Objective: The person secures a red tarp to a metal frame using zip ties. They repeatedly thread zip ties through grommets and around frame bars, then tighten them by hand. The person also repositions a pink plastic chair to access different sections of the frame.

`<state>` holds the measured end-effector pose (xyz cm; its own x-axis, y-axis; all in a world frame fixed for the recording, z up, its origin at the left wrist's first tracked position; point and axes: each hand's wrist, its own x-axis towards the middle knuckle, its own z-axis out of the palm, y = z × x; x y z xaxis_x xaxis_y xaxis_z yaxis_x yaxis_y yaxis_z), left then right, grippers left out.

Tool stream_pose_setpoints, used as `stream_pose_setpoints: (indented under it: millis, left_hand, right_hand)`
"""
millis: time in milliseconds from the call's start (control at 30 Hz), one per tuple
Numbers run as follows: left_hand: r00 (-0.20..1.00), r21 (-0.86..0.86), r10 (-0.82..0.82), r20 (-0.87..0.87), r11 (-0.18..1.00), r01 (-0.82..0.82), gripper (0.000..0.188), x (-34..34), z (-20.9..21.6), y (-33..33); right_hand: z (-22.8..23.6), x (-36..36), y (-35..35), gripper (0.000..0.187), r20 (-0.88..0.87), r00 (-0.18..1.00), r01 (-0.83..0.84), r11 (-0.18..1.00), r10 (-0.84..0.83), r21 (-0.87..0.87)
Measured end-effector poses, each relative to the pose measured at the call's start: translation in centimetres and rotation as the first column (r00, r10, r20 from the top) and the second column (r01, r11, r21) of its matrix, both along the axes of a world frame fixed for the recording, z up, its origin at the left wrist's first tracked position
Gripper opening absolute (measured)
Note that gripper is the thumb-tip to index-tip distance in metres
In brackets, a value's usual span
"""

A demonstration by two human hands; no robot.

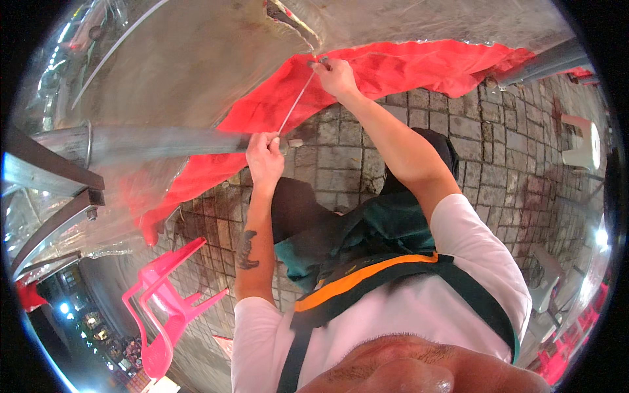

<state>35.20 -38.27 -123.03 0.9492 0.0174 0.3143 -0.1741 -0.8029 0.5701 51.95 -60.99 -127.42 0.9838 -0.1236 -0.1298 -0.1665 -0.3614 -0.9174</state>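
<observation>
A thin pale cord (297, 105) runs taut between my two hands. Its lower end is pinched in the closed fingers of my left hand (265, 158), beside the end of a grey metal pole (157, 145). Farther off, my right hand (335, 78) is closed on the cord's upper end, at the edge where a clear plastic sheet (196, 72) meets its red border (419, 69). Just beyond my right fingertips, a ragged tear (293, 23) opens in the sheet. What else the right fingertips hold is too small to make out.
Wet paving blocks (517, 170) cover the ground. A pink plastic chair (164, 295) lies at the lower left, near a dark metal bracket (59, 157). A white plastic stool (582, 143) stands at the right. Another grey pole (544, 63) crosses at the upper right.
</observation>
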Motion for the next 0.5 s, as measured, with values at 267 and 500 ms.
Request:
stream_pose_setpoints:
  millis: [267,500]
  left_hand:
    - [0.993,0.087,0.101,0.056,0.991,-0.106,0.016,2.4,1.6,-0.3]
    - [0.96,0.185,-0.243,0.14,0.959,0.216,0.034,9.2,5.2,-7.1]
  right_hand:
    - [-1.9,1.3,-4.9,0.032,0.005,0.987,-0.154,0.921,0.163,0.358]
    - [-1.1,-1.8,-4.6,0.039,0.126,0.985,-0.082,0.959,0.119,-0.27]
